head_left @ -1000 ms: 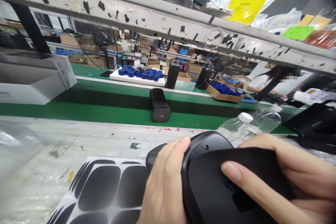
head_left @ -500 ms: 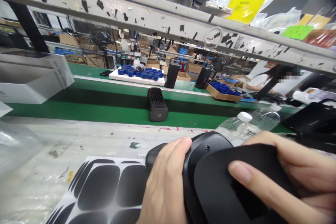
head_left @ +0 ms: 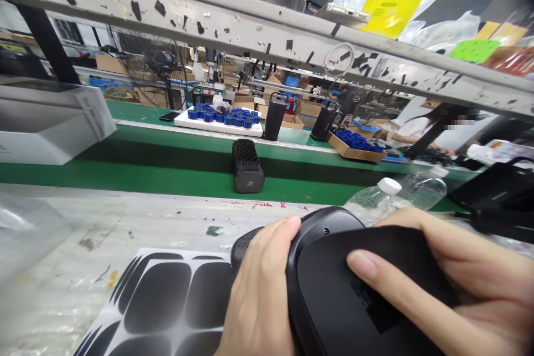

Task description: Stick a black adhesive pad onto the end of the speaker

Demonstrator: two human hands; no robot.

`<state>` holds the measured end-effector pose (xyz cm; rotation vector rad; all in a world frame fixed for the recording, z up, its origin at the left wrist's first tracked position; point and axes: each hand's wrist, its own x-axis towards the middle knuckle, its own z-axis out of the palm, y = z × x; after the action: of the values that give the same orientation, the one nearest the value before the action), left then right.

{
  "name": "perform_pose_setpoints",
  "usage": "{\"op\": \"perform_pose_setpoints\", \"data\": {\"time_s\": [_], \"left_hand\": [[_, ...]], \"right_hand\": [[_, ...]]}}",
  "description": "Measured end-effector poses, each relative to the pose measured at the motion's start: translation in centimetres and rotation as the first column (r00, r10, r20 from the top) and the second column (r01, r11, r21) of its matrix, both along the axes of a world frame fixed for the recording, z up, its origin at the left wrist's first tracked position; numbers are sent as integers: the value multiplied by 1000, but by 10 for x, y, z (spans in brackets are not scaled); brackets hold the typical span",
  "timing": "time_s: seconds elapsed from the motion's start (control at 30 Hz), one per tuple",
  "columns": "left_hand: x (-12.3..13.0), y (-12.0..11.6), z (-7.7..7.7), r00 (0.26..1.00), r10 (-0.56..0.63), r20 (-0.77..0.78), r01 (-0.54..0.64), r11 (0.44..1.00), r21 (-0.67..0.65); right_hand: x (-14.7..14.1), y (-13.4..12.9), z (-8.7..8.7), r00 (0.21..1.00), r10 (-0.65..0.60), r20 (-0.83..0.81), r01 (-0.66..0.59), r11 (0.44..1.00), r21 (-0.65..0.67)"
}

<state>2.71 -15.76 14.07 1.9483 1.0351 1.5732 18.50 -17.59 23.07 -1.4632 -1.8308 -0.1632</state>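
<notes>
My left hand (head_left: 259,289) is wrapped round a black speaker (head_left: 323,218) in the lower middle, its end face turned toward me. Against that end lies a black rounded adhesive pad (head_left: 329,272) with a dark square opening. My right hand (head_left: 442,272) pinches the pad at its right side, thumb on the front face and fingers behind. The pad's left part lies close to the speaker's end, while its right part seems lifted. Below left, a white sheet of black rounded stickers (head_left: 157,296) rests on the bench, partly covered by my left hand.
Another black speaker (head_left: 248,169) lies on the green conveyor belt (head_left: 183,169). Clear plastic bottles (head_left: 377,197) stand right, close to my right hand. A white box (head_left: 50,128) is at left. Blue rings fill a tray (head_left: 217,126) beyond; a shelf beam (head_left: 233,28) crosses above.
My right hand and the pad have shifted slightly left, and the pad sits closer over the speaker's end. The speaker on the belt appears slightly further left.
</notes>
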Motion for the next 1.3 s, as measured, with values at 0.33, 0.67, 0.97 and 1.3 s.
{"op": "perform_pose_setpoints", "data": {"time_s": [0.33,0.67,0.97,1.3], "left_hand": [[9,-2,3,994,72,82,-81,992,100],[7,-3,7,993,112,-33,-108,989,102],[5,-5,8,996,89,25,-90,994,59],[7,-5,9,995,83,54,-86,995,52]], "right_hand": [[5,-2,8,996,34,-81,-39,997,-68],[6,0,8,996,46,-82,-52,996,-78],[1,5,6,997,35,-67,-39,997,-60],[6,2,5,992,35,-120,-47,994,-100]]}}
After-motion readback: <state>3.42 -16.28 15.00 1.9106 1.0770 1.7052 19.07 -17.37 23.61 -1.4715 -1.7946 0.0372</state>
